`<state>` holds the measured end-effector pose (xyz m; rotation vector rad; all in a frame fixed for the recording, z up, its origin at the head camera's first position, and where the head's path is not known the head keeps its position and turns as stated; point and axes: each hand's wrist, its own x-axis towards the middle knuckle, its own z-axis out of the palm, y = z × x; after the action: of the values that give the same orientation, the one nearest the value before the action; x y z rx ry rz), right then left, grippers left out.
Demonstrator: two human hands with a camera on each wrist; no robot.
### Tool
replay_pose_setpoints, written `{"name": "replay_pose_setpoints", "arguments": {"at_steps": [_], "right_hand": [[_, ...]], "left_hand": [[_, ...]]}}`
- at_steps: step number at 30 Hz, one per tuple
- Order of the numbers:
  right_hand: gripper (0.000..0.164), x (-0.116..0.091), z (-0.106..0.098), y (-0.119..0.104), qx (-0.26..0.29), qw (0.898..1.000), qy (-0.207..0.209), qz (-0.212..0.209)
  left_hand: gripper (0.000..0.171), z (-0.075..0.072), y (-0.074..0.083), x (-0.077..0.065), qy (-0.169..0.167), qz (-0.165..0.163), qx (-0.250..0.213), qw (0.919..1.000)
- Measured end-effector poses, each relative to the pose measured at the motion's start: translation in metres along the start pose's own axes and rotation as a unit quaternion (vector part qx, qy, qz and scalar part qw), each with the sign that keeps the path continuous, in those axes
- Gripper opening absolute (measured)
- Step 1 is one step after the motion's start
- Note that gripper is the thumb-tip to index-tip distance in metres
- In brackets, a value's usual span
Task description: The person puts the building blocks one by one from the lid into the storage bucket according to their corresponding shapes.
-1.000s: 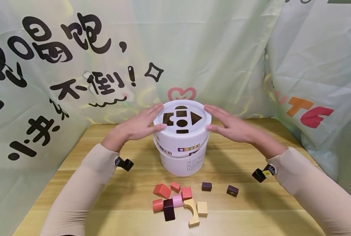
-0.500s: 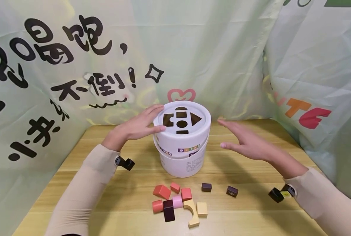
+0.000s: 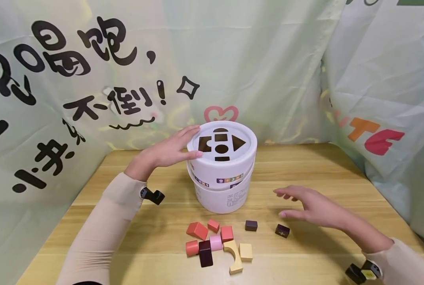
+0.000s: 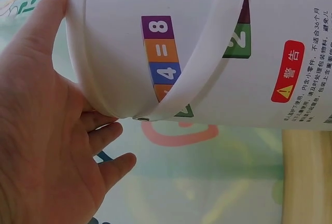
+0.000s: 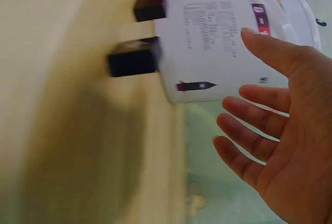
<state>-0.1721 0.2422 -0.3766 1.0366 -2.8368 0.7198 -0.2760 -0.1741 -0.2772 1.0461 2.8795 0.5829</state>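
A white bucket stands upright on the table, topped by a white lid with several cut-out shapes. My left hand rests against the lid's left edge, thumb toward the front; in the left wrist view, the left hand lies beside the rim. My right hand is in the air right of the bucket, holding nothing, its fingers loosely extended. It is nearest a small dark block. Another dark block lies to the left of that one. In the right wrist view both blocks are blurred.
Before the bucket lie red blocks, a pink cylinder, a red cylinder, a larger dark block, a pale arch and a pale square block. A printed curtain hangs behind the wooden table.
My right hand has let go of the lid's right edge and moved right, then down toward the small dark blocks. The left hand has stayed at the lid; bucket and blocks stay put.
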Motion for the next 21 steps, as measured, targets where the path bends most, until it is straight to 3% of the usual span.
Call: {"name": "replay_pose_setpoints", "arguments": {"at_steps": [9,21], "right_hand": [[0.05,-0.025,0.021,0.004,0.037,0.999,-0.028,0.004],[0.035,-0.032,0.041,0.006,0.055,0.997,-0.045,0.001]], "left_hand": [[0.094,0.001,0.001,-0.002,0.002,0.0,-0.009,1.0],[0.094,0.002,-0.001,-0.002,0.0,0.003,-0.021,0.9998]]}}
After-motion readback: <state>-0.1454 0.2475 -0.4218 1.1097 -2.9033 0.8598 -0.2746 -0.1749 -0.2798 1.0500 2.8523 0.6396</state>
